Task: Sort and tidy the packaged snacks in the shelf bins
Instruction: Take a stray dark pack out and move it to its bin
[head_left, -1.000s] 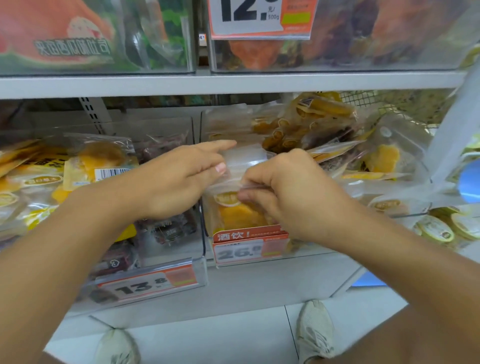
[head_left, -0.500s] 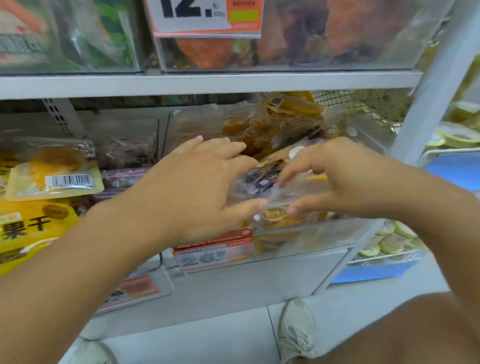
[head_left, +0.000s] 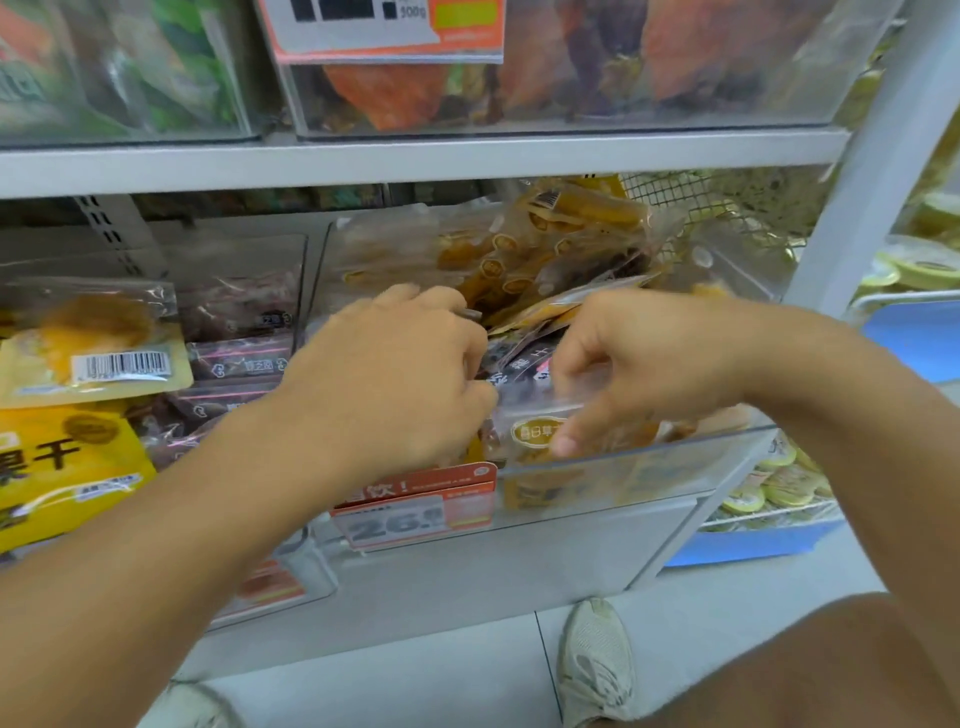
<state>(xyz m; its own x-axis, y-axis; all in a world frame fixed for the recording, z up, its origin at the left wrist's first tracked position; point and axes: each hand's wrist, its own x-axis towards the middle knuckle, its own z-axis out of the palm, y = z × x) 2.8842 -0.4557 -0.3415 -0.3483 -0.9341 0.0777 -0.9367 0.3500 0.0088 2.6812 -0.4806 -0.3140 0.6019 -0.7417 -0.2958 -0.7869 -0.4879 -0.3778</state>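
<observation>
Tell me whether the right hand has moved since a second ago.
Yes. The right hand has shifted rightward, off the orange price tag, toward the bin's right side.

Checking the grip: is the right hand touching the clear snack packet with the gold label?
Touching. The head view shows the right hand pinching the clear snack packet, thumb beside its gold label.

Snack packets (head_left: 524, 249) in clear bin (head_left: 649, 467)

Glossy clear-plastic snack packets (head_left: 540, 410) crinkle under the right hand (head_left: 644, 364), inside a smooth transparent plastic bin (head_left: 649, 473) below it, above matt painted-metal shelving (head_left: 415, 161).
</observation>
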